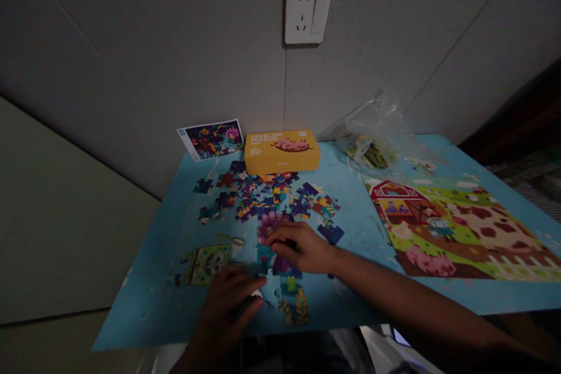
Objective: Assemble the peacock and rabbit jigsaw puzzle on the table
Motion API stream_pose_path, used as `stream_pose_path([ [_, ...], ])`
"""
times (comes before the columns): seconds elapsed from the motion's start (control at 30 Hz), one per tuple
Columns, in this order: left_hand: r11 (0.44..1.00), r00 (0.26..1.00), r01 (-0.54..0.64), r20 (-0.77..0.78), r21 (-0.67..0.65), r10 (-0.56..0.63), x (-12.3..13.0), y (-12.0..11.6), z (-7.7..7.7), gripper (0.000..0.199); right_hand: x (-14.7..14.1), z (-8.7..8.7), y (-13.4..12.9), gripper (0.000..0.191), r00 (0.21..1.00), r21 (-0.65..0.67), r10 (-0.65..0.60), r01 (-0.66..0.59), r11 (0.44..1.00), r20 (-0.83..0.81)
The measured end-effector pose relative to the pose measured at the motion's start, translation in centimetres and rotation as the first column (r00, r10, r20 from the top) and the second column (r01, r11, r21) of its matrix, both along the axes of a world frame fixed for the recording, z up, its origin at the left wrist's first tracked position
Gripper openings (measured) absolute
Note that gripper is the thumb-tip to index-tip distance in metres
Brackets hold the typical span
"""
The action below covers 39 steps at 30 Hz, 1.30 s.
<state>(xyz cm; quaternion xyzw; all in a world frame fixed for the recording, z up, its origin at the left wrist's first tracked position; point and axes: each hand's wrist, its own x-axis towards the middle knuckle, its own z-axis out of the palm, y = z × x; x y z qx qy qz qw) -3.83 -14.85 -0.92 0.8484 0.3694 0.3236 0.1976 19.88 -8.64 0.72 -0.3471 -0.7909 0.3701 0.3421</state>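
Observation:
A partly joined jigsaw puzzle point(269, 222) runs down the middle of the table, with a purple many-eyed figure in its upper part and a green frog point(291, 284) lower down. My right hand point(302, 246) rests over it, fingers curled and tips together on the joined pieces; whatever lies under them is hidden. At the lower left of the puzzle, my left hand point(232, 298) has a small pale puzzle piece point(257, 293) between thumb and index finger. Loose puzzle pieces point(258, 193) lie heaped above the joined part, with more to both sides.
Behind the pieces stands a yellow puzzle box point(283, 159), next to a picture sheet point(213, 139) leaning at the wall. A clear plastic bag point(372, 146) holds more pieces. A farm puzzle point(464, 228) covers the right side. A SpongeBob figure is printed on the blue table point(158, 280).

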Motion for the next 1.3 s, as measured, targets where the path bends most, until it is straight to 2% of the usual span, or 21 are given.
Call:
stream_pose_path([
  [0.13,0.999,0.994,0.009,-0.111,0.036,-0.005,-1.2,-1.8,-0.7,0.037,0.1,-0.2,0.1,0.016,1.0,-0.018,0.005,-0.004,1.0,0.028],
  [0.23,0.999,0.99,0.007,-0.138,0.041,-0.001,-1.4,-2.4,-0.9,0.039,0.0,-0.2,0.0,0.016,1.0,-0.036,0.014,-0.013,0.999,0.026],
  [0.47,0.997,0.976,0.048,-0.216,0.056,-0.035,-1.1,-2.3,-0.6,0.036,0.0,-0.1,0.1,0.015,0.999,-0.014,0.04,-0.039,0.999,0.018],
  [0.6,0.997,0.979,0.056,-0.2,0.055,-0.043,-1.1,-2.2,-0.7,0.033,-0.1,-0.2,0.2,0.015,0.999,-0.027,0.04,-0.04,0.999,0.029],
  [0.8,1.0,0.982,0.03,-0.186,0.003,-0.029,-1.1,-2.3,-0.9,0.041,0.0,-0.4,0.1,0.015,0.998,-0.04,0.017,-0.015,0.999,0.052],
  [1.07,0.99,0.972,-0.125,-0.193,0.06,0.134,-2.9,-0.9,-0.8,0.04,0.0,-0.5,0.3,0.016,0.999,-0.041,0.014,-0.013,0.999,0.04],
  [1.3,0.96,0.964,-0.256,-0.048,0.112,0.262,-3.2,1.1,0.3,0.027,0.1,-0.6,0.2,0.017,0.999,-0.046,0.012,-0.009,0.999,0.046],
])
